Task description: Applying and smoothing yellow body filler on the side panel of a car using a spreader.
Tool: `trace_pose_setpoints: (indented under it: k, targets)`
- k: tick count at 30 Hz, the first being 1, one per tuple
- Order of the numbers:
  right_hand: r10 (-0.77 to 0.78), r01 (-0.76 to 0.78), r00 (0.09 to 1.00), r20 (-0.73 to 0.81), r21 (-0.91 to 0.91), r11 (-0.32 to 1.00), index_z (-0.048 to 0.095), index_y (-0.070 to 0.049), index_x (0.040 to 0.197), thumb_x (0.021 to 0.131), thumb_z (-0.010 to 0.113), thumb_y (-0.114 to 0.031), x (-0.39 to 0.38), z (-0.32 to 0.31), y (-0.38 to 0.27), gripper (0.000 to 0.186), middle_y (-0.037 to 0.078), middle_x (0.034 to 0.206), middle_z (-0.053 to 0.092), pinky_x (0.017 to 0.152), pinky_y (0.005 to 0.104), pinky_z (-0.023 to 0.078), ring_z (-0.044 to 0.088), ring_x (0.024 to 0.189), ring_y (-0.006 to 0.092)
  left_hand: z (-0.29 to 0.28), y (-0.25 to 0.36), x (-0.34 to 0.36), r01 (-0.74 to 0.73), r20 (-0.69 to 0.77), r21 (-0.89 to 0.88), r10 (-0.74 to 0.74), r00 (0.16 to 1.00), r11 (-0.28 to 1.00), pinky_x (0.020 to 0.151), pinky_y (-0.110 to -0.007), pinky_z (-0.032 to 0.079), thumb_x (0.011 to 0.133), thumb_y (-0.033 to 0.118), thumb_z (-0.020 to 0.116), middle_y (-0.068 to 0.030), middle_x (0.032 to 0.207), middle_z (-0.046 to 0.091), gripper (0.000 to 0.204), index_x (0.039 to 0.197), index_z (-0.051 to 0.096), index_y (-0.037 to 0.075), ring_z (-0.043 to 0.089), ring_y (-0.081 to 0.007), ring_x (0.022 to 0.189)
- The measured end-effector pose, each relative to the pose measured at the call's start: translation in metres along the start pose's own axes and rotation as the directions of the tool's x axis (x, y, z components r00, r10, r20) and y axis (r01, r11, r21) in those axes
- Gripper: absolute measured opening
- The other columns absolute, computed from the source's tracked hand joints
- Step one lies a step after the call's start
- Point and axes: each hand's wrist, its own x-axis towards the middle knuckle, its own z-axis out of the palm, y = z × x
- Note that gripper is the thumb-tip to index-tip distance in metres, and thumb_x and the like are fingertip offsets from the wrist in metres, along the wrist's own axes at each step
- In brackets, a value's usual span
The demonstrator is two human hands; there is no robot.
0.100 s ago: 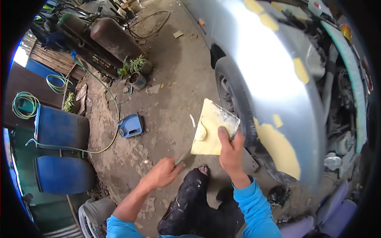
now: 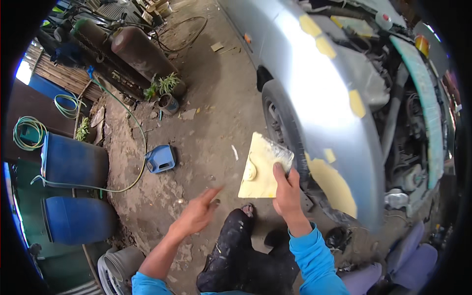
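My right hand (image 2: 286, 189) grips a flat board (image 2: 260, 162) coated with pale yellow paste, my thumb on its top and a thicker dollop at its left. My left hand (image 2: 199, 209), lower and left of the board, is closed on a thin spreader, now blurred and barely visible at my fingertips. To the right stands a silver car with pale filler patches (image 2: 332, 182) on its fender (image 2: 366, 172), beside the front wheel (image 2: 275, 123). Its engine bay (image 2: 408, 118) is exposed. My dark-trousered legs and one bare foot show below.
Blue barrels (image 2: 76, 160) line the left, with coiled hoses (image 2: 29, 132) and a grey bucket (image 2: 123, 265). A blue jug (image 2: 160, 158) lies on the concrete near a hose. Gas cylinders (image 2: 142, 54) and potted plants (image 2: 168, 101) stand behind. Purple panels (image 2: 413, 260) lie at lower right.
The board in my right hand has moved slightly down. My left hand has shifted a little up and left, its spreader now harder to see. The car sits further left in view.
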Motion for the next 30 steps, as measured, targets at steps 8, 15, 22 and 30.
trace_pose_setpoints:
  k: [8,15,22,30]
  targets:
    - [0.198,-0.105,0.959,0.202,-0.396,0.912,0.056,0.005,0.118,0.103,0.042,-0.025,-0.077,0.117,-0.156,0.036,0.012,0.105,0.065,0.083,0.0342,0.045,0.056,0.092,0.0166,-0.122,0.121,-0.088,-0.324,-0.107,0.378,0.389,0.915,0.867,0.103,-0.058,0.034,0.071,-0.004,0.055,-0.0118,0.141,0.047,0.074,0.139,0.049,0.024,0.041,-0.0347,0.131]
    - [0.071,0.005,0.989,0.129,-0.509,0.861,0.058,0.006,0.109,0.102,0.045,-0.024,-0.075,0.225,-0.224,0.034,0.015,0.091,0.066,0.076,0.0356,0.045,0.056,0.083,0.0172,-0.231,0.172,-0.153,-0.405,-0.072,0.418,0.475,0.877,0.813,0.096,-0.054,0.037,0.070,0.003,0.063,-0.0059,0.133,0.054,0.069,0.135,0.053,0.026,0.049,-0.0304,0.125]
    - [-0.151,0.153,0.988,0.033,-0.095,0.984,0.054,-0.001,0.124,0.101,0.051,-0.022,-0.033,0.277,-0.294,0.031,0.009,0.109,0.064,0.086,0.0320,0.049,0.061,0.097,0.0154,-0.301,0.165,-0.153,-0.458,0.000,0.276,0.477,0.879,0.845,0.100,-0.046,0.038,0.078,0.014,0.070,-0.0090,0.131,0.056,0.055,0.131,0.059,0.020,0.051,-0.0316,0.122]
    - [0.306,-0.374,0.921,0.240,0.332,0.866,0.052,-0.007,0.129,0.098,0.053,-0.017,0.029,0.350,-0.298,0.032,0.009,0.118,0.064,0.085,0.0381,0.054,0.065,0.104,0.0225,-0.352,0.182,-0.055,-0.648,-0.442,-0.217,0.519,0.732,0.730,0.111,-0.046,0.030,0.075,0.026,0.078,-0.0212,0.146,0.028,0.065,0.135,0.055,0.012,0.032,-0.0387,0.137]
